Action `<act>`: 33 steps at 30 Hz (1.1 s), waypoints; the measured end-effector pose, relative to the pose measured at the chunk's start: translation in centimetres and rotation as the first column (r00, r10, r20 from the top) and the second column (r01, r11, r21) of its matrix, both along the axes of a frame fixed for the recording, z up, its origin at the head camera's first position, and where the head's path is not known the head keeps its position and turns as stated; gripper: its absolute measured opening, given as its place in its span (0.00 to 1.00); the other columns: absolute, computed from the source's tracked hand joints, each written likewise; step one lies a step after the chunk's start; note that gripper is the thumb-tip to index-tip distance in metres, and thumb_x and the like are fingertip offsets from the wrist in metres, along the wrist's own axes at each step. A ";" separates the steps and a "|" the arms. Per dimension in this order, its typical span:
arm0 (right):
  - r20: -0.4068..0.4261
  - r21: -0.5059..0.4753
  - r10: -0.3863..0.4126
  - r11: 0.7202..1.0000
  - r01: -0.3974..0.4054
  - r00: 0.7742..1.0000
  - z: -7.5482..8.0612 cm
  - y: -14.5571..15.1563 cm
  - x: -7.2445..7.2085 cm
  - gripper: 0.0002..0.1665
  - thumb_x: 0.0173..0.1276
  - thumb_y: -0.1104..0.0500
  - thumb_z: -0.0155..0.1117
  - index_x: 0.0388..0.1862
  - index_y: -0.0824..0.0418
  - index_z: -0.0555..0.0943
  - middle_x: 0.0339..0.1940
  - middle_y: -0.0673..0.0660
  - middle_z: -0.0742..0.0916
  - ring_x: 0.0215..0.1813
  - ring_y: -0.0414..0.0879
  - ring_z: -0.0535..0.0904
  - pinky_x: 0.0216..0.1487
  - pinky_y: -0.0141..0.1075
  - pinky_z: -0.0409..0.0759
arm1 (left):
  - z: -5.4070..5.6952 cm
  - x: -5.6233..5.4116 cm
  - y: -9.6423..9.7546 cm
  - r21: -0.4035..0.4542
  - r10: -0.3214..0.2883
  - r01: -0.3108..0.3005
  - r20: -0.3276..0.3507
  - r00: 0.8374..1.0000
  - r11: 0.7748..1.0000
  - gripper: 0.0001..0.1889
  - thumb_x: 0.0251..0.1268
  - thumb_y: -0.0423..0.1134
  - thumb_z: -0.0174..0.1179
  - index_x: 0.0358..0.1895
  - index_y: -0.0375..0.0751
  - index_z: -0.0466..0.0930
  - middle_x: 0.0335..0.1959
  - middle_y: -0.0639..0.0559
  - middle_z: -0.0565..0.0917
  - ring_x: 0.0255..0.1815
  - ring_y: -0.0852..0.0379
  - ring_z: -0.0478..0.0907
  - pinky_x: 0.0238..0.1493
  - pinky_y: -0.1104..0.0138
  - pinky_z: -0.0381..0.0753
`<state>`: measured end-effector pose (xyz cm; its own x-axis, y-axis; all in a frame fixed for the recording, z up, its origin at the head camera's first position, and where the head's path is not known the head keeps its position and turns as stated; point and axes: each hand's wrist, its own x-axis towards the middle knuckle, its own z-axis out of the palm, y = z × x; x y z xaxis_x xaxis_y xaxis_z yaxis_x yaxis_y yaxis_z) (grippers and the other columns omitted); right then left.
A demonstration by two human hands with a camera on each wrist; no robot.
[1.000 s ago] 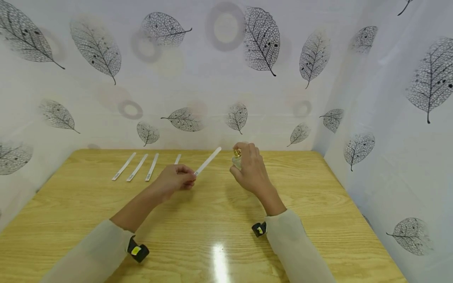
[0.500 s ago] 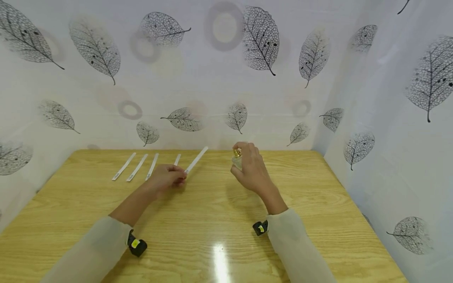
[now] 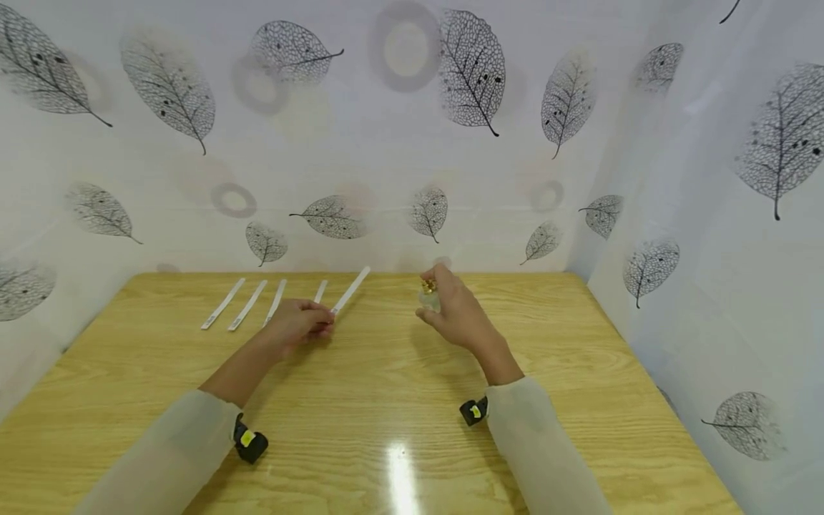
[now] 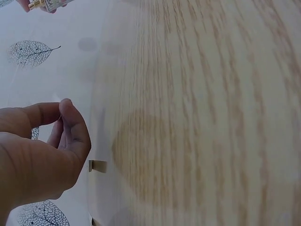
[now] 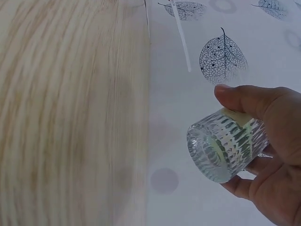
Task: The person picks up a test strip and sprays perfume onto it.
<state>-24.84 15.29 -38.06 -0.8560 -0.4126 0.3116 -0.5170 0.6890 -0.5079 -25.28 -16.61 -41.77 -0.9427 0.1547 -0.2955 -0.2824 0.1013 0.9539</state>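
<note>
In the head view my left hand (image 3: 297,323) pinches the lower end of a narrow white paper test strip (image 3: 352,290), which slants up to the right. The left wrist view has thumb and fingertips meeting, the strip itself barely visible there. To the right, my right hand (image 3: 462,315) grips a clear glass perfume bottle (image 3: 429,300) with a gold spray top (image 3: 428,286). The index finger is at the top. Seen from the right wrist, the bottle's ribbed glass body (image 5: 221,146) is tilted, its base towards the camera. Bottle and strip are apart, both raised above the table.
Several more white strips (image 3: 223,304) lie side by side on the wooden table (image 3: 360,400) at the back left, one partly behind my left hand. A white leaf-patterned curtain (image 3: 386,143) stands behind the table and along its sides.
My left hand has drawn the strip leftwards, away from the bottle, and slowed. The right hand stays nearly in place, with the bottle slightly turned and the index finger shifted at its top.
</note>
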 end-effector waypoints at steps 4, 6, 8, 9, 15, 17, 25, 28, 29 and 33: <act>0.067 -0.010 -0.015 1.000 0.016 0.998 -0.2 0.2 -0.3 0.33 0.66 0.59 0.76 0.62 0.58 0.66 0.60 0.62 0.82 0.50 0.54 0.82 0.48 0.48 0.85 | -0.3 -0.2 0.3 -0.007 0.024 -0.024 -0.003 1.000 1.000 0.16 0.72 0.31 0.62 0.54 0.19 0.77 0.37 0.41 0.88 0.34 0.58 0.86 0.39 0.67 0.89; 0.089 -0.008 -0.027 1.000 0.028 0.996 -0.4 0.4 -0.5 0.35 0.65 0.58 0.77 0.63 0.58 0.66 0.58 0.62 0.83 0.48 0.54 0.82 0.47 0.48 0.85 | -0.3 -0.2 0.5 -0.010 0.031 -0.031 0.002 1.000 0.999 0.15 0.72 0.30 0.62 0.54 0.19 0.77 0.37 0.42 0.87 0.33 0.58 0.86 0.39 0.67 0.89; 0.110 -0.003 -0.033 0.999 0.034 0.993 -0.5 0.4 -0.7 0.37 0.64 0.57 0.78 0.64 0.58 0.65 0.56 0.63 0.83 0.47 0.54 0.83 0.46 0.48 0.85 | -0.3 -0.3 0.7 -0.013 0.039 -0.038 0.010 0.999 0.999 0.14 0.72 0.30 0.62 0.52 0.20 0.78 0.37 0.42 0.87 0.32 0.59 0.85 0.37 0.68 0.88; 0.119 -0.001 -0.034 0.999 0.035 0.992 -0.6 0.4 -0.8 0.37 0.64 0.57 0.78 0.64 0.58 0.65 0.56 0.63 0.84 0.47 0.54 0.83 0.46 0.47 0.85 | -0.2 -0.3 0.8 -0.017 0.037 -0.037 0.014 0.999 0.999 0.14 0.72 0.30 0.62 0.52 0.20 0.77 0.37 0.42 0.86 0.32 0.59 0.85 0.38 0.68 0.88; 0.127 0.018 -0.043 0.999 0.041 0.991 -0.8 0.5 -1.9 0.39 0.63 0.56 0.79 0.64 0.58 0.64 0.53 0.63 0.83 0.44 0.55 0.83 0.43 0.47 0.84 | 0.1 -0.6 1.4 0.012 0.043 -0.044 0.040 0.998 0.999 0.16 0.72 0.29 0.60 0.54 0.18 0.76 0.35 0.42 0.86 0.31 0.59 0.84 0.39 0.68 0.88; 0.121 0.027 -0.041 0.999 0.038 0.992 -0.9 0.5 -2.3 0.39 0.63 0.57 0.79 0.63 0.58 0.63 0.53 0.63 0.83 0.44 0.55 0.82 0.42 0.48 0.84 | 0.1 -0.7 1.5 0.036 0.054 -0.056 0.054 0.997 0.998 0.16 0.72 0.28 0.60 0.55 0.18 0.75 0.34 0.42 0.86 0.31 0.59 0.85 0.39 0.68 0.88; 0.144 0.098 0.036 0.994 -0.050 0.989 -1.1 0.2 -4.1 0.37 0.65 0.56 0.77 0.64 0.60 0.64 0.51 0.61 0.82 0.41 0.53 0.82 0.42 0.47 0.83 | -0.1 -1.0 1.9 0.108 0.092 -0.103 0.101 0.991 0.989 0.16 0.71 0.25 0.59 0.56 0.16 0.75 0.28 0.47 0.86 0.27 0.61 0.85 0.37 0.70 0.88; 0.152 0.123 0.068 0.989 -0.088 0.986 -1.2 0.1 -4.7 0.37 0.65 0.55 0.77 0.63 0.62 0.65 0.47 0.60 0.82 0.37 0.51 0.79 0.40 0.45 0.82 | -0.4 -1.2 2.0 0.125 0.097 -0.112 0.121 0.988 0.986 0.16 0.71 0.25 0.58 0.56 0.15 0.75 0.26 0.48 0.86 0.25 0.61 0.84 0.34 0.71 0.87; 0.155 0.128 0.076 0.987 -0.096 0.985 -1.2 0.1 -4.8 0.36 0.65 0.55 0.78 0.62 0.62 0.65 0.45 0.59 0.82 0.35 0.51 0.78 0.40 0.45 0.81 | -0.5 -1.2 2.1 0.123 0.100 -0.116 0.128 0.987 0.986 0.16 0.71 0.25 0.58 0.56 0.14 0.76 0.25 0.48 0.86 0.25 0.61 0.84 0.33 0.72 0.87; 0.177 0.124 0.090 0.986 -0.113 0.980 -1.3 0.0 -5.2 0.34 0.64 0.54 0.78 0.58 0.60 0.65 0.39 0.58 0.81 0.32 0.50 0.73 0.37 0.44 0.77 | -0.6 -1.3 2.3 0.108 0.125 -0.142 0.149 0.981 0.984 0.15 0.71 0.24 0.58 0.56 0.15 0.77 0.25 0.47 0.85 0.25 0.60 0.83 0.32 0.72 0.86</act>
<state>-30.02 15.28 -39.33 -0.8431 -0.5282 0.1010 -0.5016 0.7046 -0.5018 -26.58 -14.28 -42.32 -0.9075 0.0716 -0.4139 -0.4180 -0.0574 0.9066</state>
